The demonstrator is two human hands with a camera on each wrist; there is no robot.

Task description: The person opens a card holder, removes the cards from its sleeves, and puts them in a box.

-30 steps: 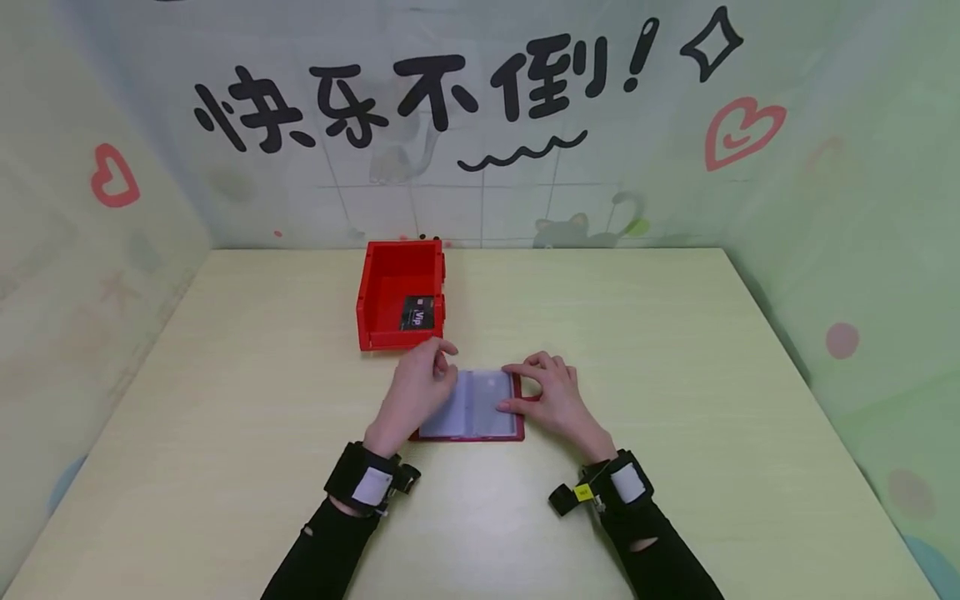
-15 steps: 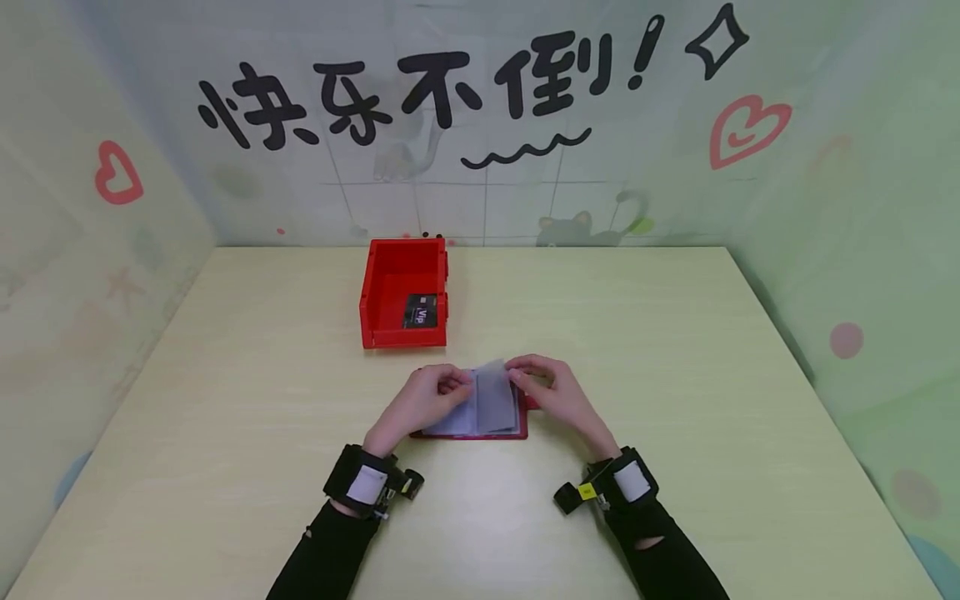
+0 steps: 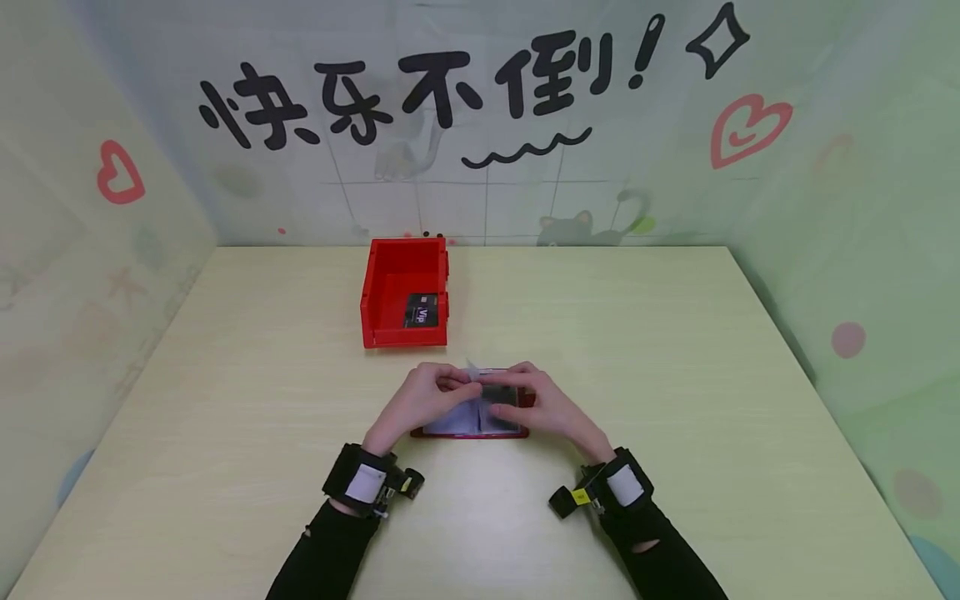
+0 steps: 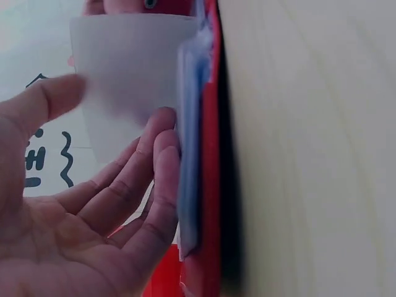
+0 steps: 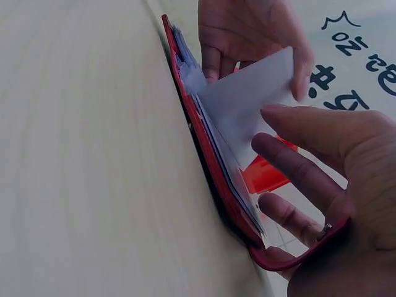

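Note:
A card holder (image 3: 450, 425) with a red cover and clear sleeves lies spread on the table in front of me. One translucent sleeve page (image 5: 247, 93) stands up from its spine, between my hands. My left hand (image 3: 427, 398) touches the left-hand pages with its fingers; in the left wrist view its thumb stands apart, near the raised page. My right hand (image 3: 547, 407) is over the right half, its thumb and forefinger close to the page without a plain pinch. Something dark (image 3: 501, 397) shows in the right half. The holder's red strap (image 5: 300, 263) passes by the right hand's lower fingers.
A red plastic bin (image 3: 405, 333) stands behind the card holder, slightly left. Inside it lies a black card (image 3: 422, 310) marked "Vip". The pale wooden table (image 3: 225, 417) meets printed cloth walls at the back and both sides.
The right hand first lifted a sleeve page at the right, and the page has swung up toward the left. My left hand has come down and right, onto the left pages.

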